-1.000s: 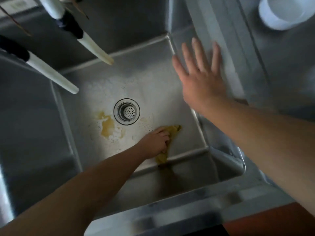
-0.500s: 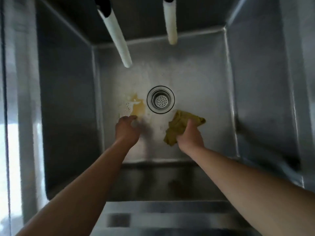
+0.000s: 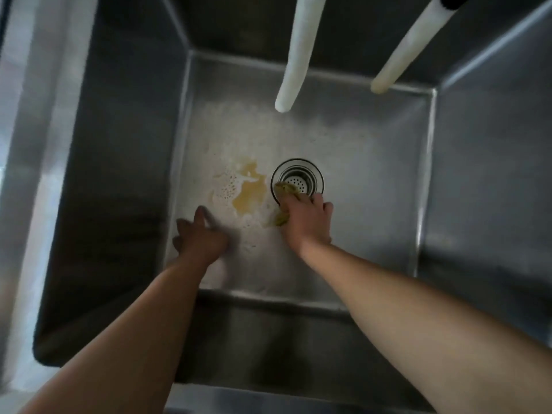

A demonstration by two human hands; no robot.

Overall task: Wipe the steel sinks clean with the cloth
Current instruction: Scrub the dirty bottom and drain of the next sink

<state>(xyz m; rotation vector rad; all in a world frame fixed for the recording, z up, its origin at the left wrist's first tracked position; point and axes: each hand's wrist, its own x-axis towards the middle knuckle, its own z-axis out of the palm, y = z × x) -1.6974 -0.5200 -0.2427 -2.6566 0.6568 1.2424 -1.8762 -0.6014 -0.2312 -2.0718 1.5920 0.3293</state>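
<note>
Steel sink [image 3: 373, 186], one deep basin, as I see it from the head camera looking straight down. Contents, listed by clock face from the basin's middle:

- Drain strainer [image 3: 297, 180], round, perforated, close to centre.
- Yellow-brown puddle [image 3: 250, 189], just at the drain's 9 o'clock, with white foam [image 3: 226, 186] along its left edge.
- Cloth [image 3: 283, 201], yellow-green, bunched, at the drain's 7 o'clock, its top fold lying over the strainer's rim.
- Right hand [image 3: 309, 222], at 6 o'clock of the drain, fingers curled over the cloth and pressing it on the basin floor.
- Left hand [image 3: 200, 234], at 8 o'clock near the left wall, fingers spread and blurred; I cannot tell whether it touches the floor. It holds nothing.

Overhead: two pale hoses [image 3: 298, 52] hang in from 12 and 1 o'clock, tips above the floor.
</note>
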